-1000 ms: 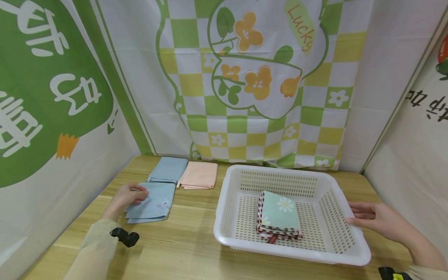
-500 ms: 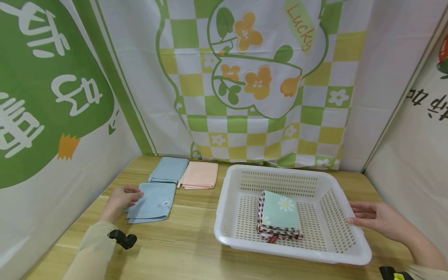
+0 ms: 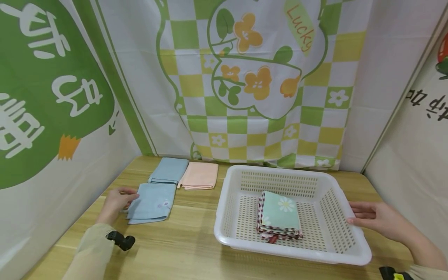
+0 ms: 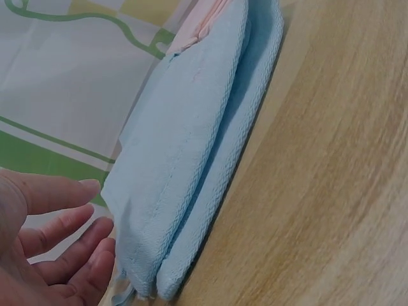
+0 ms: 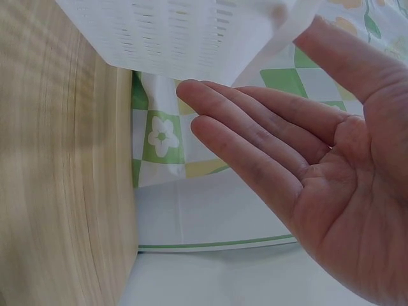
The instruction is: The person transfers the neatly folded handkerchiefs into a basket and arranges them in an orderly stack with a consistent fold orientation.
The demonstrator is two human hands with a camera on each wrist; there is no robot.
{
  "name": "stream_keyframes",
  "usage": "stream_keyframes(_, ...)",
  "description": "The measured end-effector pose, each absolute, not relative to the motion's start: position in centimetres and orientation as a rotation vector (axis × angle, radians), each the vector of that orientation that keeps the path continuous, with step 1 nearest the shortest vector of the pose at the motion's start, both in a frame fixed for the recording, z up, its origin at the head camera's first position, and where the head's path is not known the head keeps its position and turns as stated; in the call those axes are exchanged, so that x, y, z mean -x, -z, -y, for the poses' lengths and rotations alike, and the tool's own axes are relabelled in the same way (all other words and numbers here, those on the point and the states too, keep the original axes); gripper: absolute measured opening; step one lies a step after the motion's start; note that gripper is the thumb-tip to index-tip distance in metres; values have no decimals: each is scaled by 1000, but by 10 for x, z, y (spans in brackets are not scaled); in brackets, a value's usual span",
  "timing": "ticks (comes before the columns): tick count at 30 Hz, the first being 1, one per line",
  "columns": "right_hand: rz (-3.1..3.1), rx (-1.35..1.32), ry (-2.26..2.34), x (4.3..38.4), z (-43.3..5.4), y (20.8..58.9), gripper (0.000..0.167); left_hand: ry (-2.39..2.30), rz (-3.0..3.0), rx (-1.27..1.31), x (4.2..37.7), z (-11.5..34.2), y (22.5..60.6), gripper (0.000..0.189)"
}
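My left hand (image 3: 117, 202) is at the left edge of the nearer folded light blue towel (image 3: 152, 202). In the left wrist view its fingers are loosely bent beside that towel (image 4: 178, 153), with nothing between thumb and fingers; whether a fingertip touches the cloth I cannot tell. My right hand (image 3: 381, 219) is at the right side of the white plastic basket (image 3: 290, 254). The right wrist view has the thumb against the basket's rim (image 5: 306, 19) and the other fingers straight along its outer side. Inside the basket lies a stack of folded mint-green cloths (image 3: 280, 212) with checked edges.
Behind the nearer towel lie another folded blue towel (image 3: 169, 170) and a folded pink towel (image 3: 199, 175). All rest on a wooden table (image 3: 182, 252). Printed curtains hang along the back (image 3: 196, 132) and both sides.
My left hand has drawn back leftward from over the nearer blue towel to its edge. The towel now lies free of the fingers. The right hand and the basket have stayed put.
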State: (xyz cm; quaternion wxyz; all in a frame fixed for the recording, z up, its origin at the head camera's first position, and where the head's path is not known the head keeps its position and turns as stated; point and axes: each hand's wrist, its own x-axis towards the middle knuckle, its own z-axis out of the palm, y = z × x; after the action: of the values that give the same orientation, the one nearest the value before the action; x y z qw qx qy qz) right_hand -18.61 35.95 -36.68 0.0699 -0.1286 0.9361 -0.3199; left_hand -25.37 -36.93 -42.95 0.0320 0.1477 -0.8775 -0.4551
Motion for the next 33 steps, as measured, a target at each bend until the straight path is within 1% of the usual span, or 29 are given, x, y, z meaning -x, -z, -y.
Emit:
stream_keyframes(5, -2817, 390, 966, 187, -360, 366, 61, 1402, 2684, -475, 255, 371, 432, 39)
stream_keyframes(13, -2811, 389, 966, 186, -360, 366, 61, 1399, 2693, -492, 258, 374, 438, 44)
stream_keyframes(20, -2812, 366, 958, 186, -360, 366, 63, 1427, 2691, -514, 262, 373, 441, 52)
stream_keyframes(33, -2812, 369, 975, 185, -360, 367, 63, 1444, 2744, -494, 264, 371, 440, 57)
